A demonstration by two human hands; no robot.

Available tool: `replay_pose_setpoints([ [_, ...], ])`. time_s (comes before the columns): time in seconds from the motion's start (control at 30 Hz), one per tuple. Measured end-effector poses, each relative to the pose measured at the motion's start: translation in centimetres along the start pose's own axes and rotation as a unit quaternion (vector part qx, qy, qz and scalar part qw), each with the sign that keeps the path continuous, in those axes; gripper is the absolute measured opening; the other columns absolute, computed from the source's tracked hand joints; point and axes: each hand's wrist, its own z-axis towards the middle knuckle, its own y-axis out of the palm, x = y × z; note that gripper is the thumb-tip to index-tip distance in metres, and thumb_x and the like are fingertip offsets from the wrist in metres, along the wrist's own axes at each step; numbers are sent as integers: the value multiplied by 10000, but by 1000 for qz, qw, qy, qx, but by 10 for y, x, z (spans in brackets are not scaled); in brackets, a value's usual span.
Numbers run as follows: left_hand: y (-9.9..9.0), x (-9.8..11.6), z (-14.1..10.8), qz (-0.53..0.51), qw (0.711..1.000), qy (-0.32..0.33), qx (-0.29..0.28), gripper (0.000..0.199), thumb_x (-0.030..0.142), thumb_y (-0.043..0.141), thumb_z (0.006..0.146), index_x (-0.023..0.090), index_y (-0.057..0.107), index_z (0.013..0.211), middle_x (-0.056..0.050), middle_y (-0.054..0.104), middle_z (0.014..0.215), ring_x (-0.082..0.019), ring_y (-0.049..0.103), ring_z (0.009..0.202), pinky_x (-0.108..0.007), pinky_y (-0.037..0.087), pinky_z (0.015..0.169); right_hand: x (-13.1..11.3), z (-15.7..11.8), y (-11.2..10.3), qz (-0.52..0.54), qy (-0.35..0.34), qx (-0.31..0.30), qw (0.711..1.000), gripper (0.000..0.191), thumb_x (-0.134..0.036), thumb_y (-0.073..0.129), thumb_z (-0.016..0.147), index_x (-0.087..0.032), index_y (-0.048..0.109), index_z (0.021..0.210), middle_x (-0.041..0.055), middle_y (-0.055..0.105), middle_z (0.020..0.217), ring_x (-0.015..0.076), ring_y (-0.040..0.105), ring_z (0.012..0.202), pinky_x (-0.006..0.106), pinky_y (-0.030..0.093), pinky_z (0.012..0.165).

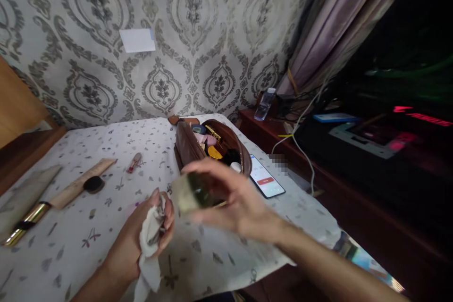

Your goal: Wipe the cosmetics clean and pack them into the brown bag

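Crumpled in my left hand (129,240) is a white tissue (150,264), its loose end hanging below the wrist. The fingers of my right hand (240,203) are wrapped round a small cosmetic jar (187,193), pale on one side and dark green on the other, blurred by motion. That jar is just right of the tissue, in front of a brown makeup bag (186,146). The bag stands unzipped, with pink, yellow and dark cosmetics showing inside. My right hand hides its near edge.
On the patterned tablecloth (198,264) lie a lip gloss tube (134,163), a black round lid (94,184), a beige tube (83,184) and a gold-capped tube (30,222). A lit phone (272,186) lies right of the bag. Beyond are a water bottle (264,104) and white cable (307,160).
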Motion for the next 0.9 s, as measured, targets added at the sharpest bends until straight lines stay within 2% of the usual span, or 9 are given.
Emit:
replay_pose_setpoints([
  [0.03, -2, -1, 0, 28, 999, 12, -26, 530, 694, 640, 764, 189, 548, 634, 40, 490, 511, -69, 370, 398, -195, 293, 380, -6, 4, -16, -22, 14, 29, 999, 436, -295, 787, 806, -263, 614, 1204, 9, 663, 1049, 149, 647, 888, 281, 548, 780],
  [0.1, -8, -4, -1, 98, 994, 41, -31, 544, 695, 577, 820, 184, 542, 638, 37, 476, 511, -72, 366, 423, -196, 313, 428, -13, 13, -48, -99, 26, 67, 992, 447, -316, 776, 814, -247, 602, 1220, 29, 663, 1095, 172, 652, 940, 311, 545, 818],
  [0.17, -14, -8, -2, 171, 983, 61, -4, 525, 672, 542, 862, 187, 545, 662, 26, 491, 552, -92, 405, 487, -199, 338, 477, -11, 19, -71, -219, 38, 55, 973, 442, -319, 758, 820, -228, 607, 1224, 52, 647, 1122, 190, 647, 952, 335, 540, 832],
  [0.23, -18, -12, -3, 229, 970, 74, 17, 496, 643, 538, 881, 192, 541, 675, 17, 500, 608, -113, 433, 557, -204, 353, 518, -4, 22, -84, -352, 55, 7, 934, 430, -262, 744, 805, -218, 623, 1216, 64, 629, 1123, 193, 640, 935, 334, 531, 816],
  [0.37, -25, -22, 0, 317, 943, 98, -31, 440, 582, 545, 903, 197, 576, 692, 9, 476, 645, -135, 445, 620, -218, 361, 584, 11, 25, -85, -506, 96, -122, 849, 455, -184, 747, 742, -210, 651, 1187, 56, 645, 1086, 210, 640, 975, 312, 496, 836],
  [0.47, -32, -27, 6, 316, 942, 83, -75, 392, 553, 587, 888, 203, 612, 712, -3, 499, 654, -148, 452, 626, -228, 363, 582, 14, 29, -80, -554, 136, -154, 807, 426, -223, 772, 721, -201, 673, 1134, 60, 675, 1058, 237, 639, 1007, 304, 472, 838],
  [0.6, -36, -29, 10, 263, 961, 65, -63, 356, 533, 660, 841, 210, 632, 693, -14, 538, 648, -161, 448, 621, -231, 358, 545, 12, 37, -80, -579, 187, -184, 772, 413, -259, 769, 737, -207, 670, 1134, 62, 689, 974, 231, 649, 902, 276, 442, 724],
  [0.73, -33, -28, 12, 256, 963, 60, -60, 366, 527, 656, 843, 209, 619, 665, -6, 515, 613, -159, 449, 602, -236, 359, 540, 13, 44, -81, -598, 195, -229, 743, 341, -283, 751, 758, -218, 672, 1084, 47, 683, 884, 217, 647, 811, 265, 394, 626],
  [0.9, -34, -29, 13, 275, 956, 62, -76, 380, 539, 636, 852, 210, 600, 665, -1, 502, 612, -160, 451, 606, -236, 355, 538, 17, 46, -73, -628, 203, -269, 702, 319, -234, 729, 767, -215, 704, 1084, 82, 711, 966, 257, 672, 899, 291, 425, 652],
])
